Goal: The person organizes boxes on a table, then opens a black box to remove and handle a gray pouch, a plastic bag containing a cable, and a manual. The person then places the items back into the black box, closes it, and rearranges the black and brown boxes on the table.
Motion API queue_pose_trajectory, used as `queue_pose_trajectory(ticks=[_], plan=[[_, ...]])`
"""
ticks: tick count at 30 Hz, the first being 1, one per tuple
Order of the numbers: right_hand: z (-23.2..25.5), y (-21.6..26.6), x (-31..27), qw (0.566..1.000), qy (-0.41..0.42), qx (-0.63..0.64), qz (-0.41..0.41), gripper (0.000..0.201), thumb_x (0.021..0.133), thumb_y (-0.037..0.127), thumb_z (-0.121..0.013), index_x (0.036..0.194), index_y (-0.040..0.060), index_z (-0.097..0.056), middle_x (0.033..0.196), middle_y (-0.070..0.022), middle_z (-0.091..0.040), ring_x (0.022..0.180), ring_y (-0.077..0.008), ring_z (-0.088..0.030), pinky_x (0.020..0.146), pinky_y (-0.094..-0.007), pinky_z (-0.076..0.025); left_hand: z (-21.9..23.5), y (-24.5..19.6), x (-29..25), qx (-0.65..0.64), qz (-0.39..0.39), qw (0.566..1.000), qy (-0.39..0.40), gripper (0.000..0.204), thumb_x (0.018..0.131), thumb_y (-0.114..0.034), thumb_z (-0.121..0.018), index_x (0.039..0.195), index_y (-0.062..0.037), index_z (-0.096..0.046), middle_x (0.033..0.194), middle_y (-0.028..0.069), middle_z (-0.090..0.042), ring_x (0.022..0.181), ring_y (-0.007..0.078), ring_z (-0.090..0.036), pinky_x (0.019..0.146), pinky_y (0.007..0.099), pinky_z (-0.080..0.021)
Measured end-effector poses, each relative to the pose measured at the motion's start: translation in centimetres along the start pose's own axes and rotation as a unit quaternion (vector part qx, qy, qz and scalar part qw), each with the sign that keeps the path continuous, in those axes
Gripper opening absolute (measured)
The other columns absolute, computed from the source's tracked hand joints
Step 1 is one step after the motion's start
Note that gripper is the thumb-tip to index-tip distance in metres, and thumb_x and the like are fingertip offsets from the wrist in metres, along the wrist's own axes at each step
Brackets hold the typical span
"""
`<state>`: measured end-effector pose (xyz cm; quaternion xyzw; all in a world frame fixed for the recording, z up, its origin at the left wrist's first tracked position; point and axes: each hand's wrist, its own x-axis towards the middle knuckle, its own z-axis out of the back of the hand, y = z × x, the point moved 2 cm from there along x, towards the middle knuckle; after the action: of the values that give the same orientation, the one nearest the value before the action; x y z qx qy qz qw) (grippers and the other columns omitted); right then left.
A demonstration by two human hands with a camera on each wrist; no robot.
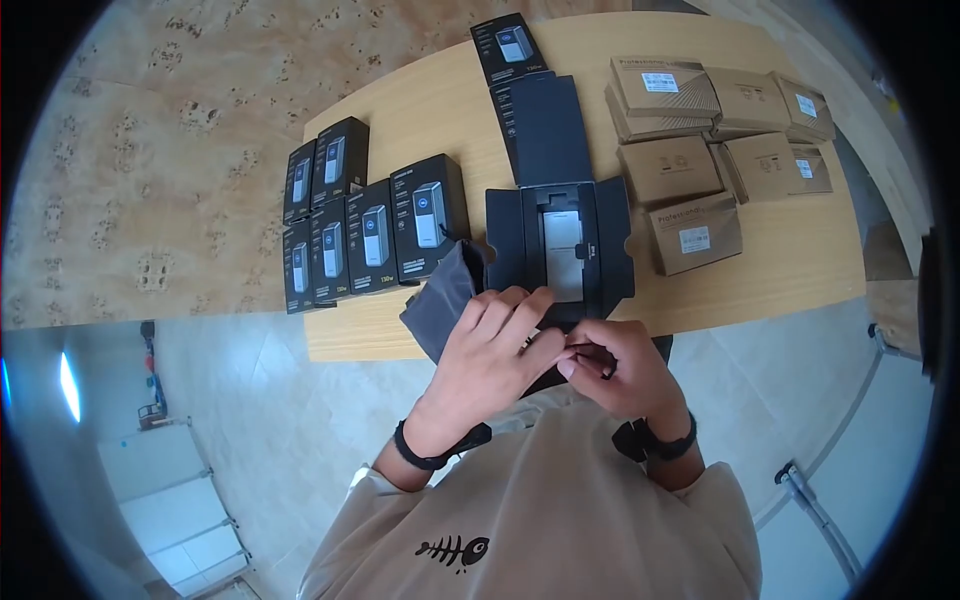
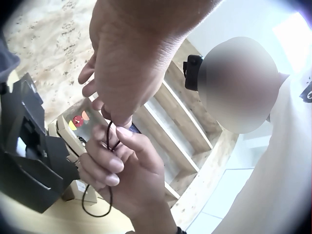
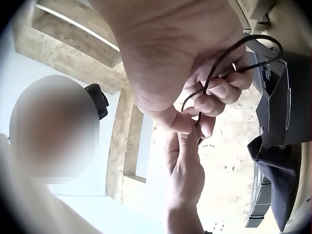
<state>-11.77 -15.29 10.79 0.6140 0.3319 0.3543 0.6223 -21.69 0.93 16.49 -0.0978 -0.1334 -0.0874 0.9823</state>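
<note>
Close together over the table's front edge, both hands pinch a thin black cord (image 3: 206, 80). My left hand (image 1: 488, 348) has the cord between thumb and fingertips. Opposite it, my right hand (image 1: 625, 368) holds the cord between thumb and curled fingers, and a loop of it hangs out beyond those fingers in the left wrist view. Just past the hands stands an open black box (image 1: 612, 240), its lid raised and side flaps spread. White pieces (image 1: 563, 235) lie inside it. A dark grey cloth pouch (image 1: 440, 300) drapes beside the box, partly behind my left hand.
Several closed black boxes (image 1: 428, 220) with a device pictured on them stand at the left of the wooden table (image 1: 400, 335). Another black box (image 1: 507, 50) is behind the raised lid. Brown cartons (image 1: 670, 170) are stacked at the right.
</note>
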Motion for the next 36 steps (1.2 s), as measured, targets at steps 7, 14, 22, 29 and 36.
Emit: queue_pose_trajectory(ticks=[7, 14, 22, 29, 36], plan=[[1.5, -0.3, -0.8, 0.999, -0.023, -0.031, 0.006, 0.027, 0.101, 0.014, -0.067, 0.082, -0.0002, -0.054, 0.061, -0.0069, -0.043, 0.055, -0.0143, -0.036, 0.052, -0.0334, -0.032, 0.6, -0.1, 0.2, 0.044, -0.054, 0.998, -0.006, 0.022, 0.083, -0.029, -0.080, 0.087, -0.0141, -0.065, 0.115, 0.0067, -0.062, 0.106, 0.0248, -0.060, 0.096, 0.0396, -0.048], [2.4, -0.2, -1.2, 0.997, -0.062, -0.039, -0.002, 0.030, 0.102, 0.012, -0.064, 0.079, -0.0009, -0.050, 0.062, -0.0074, -0.041, 0.058, -0.0142, -0.035, 0.054, -0.0328, -0.031, 1.2, -0.6, 0.3, 0.059, -0.117, 0.991, 0.020, 0.024, 0.084, -0.033, -0.080, 0.080, -0.0184, -0.062, 0.087, -0.0009, -0.056, 0.087, 0.0163, -0.059, 0.077, 0.0310, -0.045], [4.6, 0.2, -3.0, 0.999, -0.026, 0.041, 0.010, 0.029, 0.102, 0.016, -0.062, 0.080, -0.0001, -0.052, 0.068, -0.0032, -0.048, 0.062, -0.0130, -0.040, 0.057, -0.0316, -0.033, 2.1, -0.7, 0.1, 0.058, -0.150, 0.987, -0.005, 0.017, 0.085, -0.024, -0.076, 0.083, -0.0207, -0.059, 0.082, -0.0039, -0.051, 0.081, 0.0126, -0.057, 0.070, 0.0289, -0.038], [5.0, 0.4, -2.7, 0.985, -0.071, 0.153, -0.022, 0.033, 0.107, 0.022, -0.058, 0.081, 0.0028, -0.051, 0.069, 0.0010, -0.043, 0.063, -0.0098, -0.038, 0.061, -0.0264, -0.034, -0.2, 0.7, -0.6, -0.243, 0.016, 0.970, 0.000, 0.036, 0.098, -0.027, -0.074, 0.075, -0.0099, -0.053, 0.070, 0.0028, -0.047, 0.063, 0.0181, -0.048, 0.062, 0.0341, -0.039], [4.7, -1.3, -1.8, 0.964, -0.091, 0.237, -0.084, 0.030, 0.112, 0.022, -0.055, 0.087, 0.0049, -0.056, 0.071, 0.0019, -0.048, 0.062, -0.0070, -0.043, 0.059, -0.0246, -0.035, -3.1, 0.6, -3.0, -0.662, 0.270, 0.693, 0.093, 0.044, 0.115, -0.028, -0.050, 0.078, -0.0048, -0.049, 0.070, 0.0010, -0.047, 0.064, 0.0139, -0.047, 0.061, 0.0304, -0.039]])
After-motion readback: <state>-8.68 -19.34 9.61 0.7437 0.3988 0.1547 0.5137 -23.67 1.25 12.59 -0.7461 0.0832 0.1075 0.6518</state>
